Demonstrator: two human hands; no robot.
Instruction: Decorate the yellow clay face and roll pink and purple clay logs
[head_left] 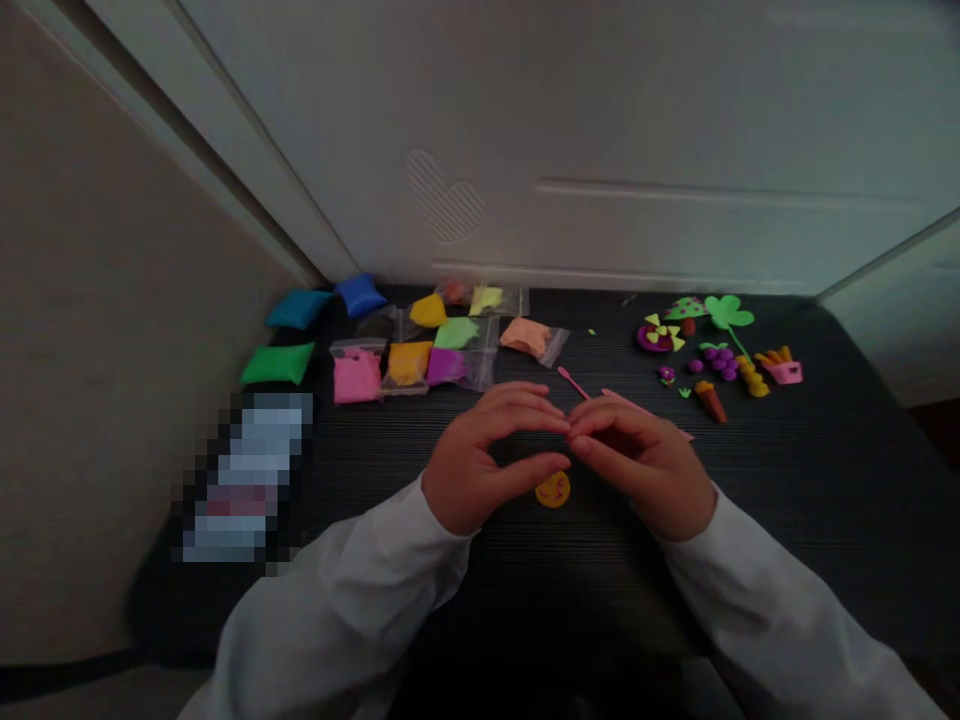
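Over the middle of the table, my left hand (491,455) has its fingers stretched out and its thumb held apart from them. Its fingertips meet those of my right hand (649,465), whose thumb and forefinger are pinched together. Anything in that pinch is too small or too hidden to make out. Just below the fingertips lies a flat yellow clay disc (553,489) with a reddish face drawn on it. Behind my right hand are a thin pink modelling tool (574,383) and a longer pink tool (626,402), partly covered by the fingers.
Bags of coloured clay, such as a pink one (357,376) and a peach one (527,338), lie at back left. Small clay models, including a green clover (728,313) and purple grapes (721,363), sit at right. A blurred-out phone-like object (251,470) lies left. A white panel (600,130) stands behind.
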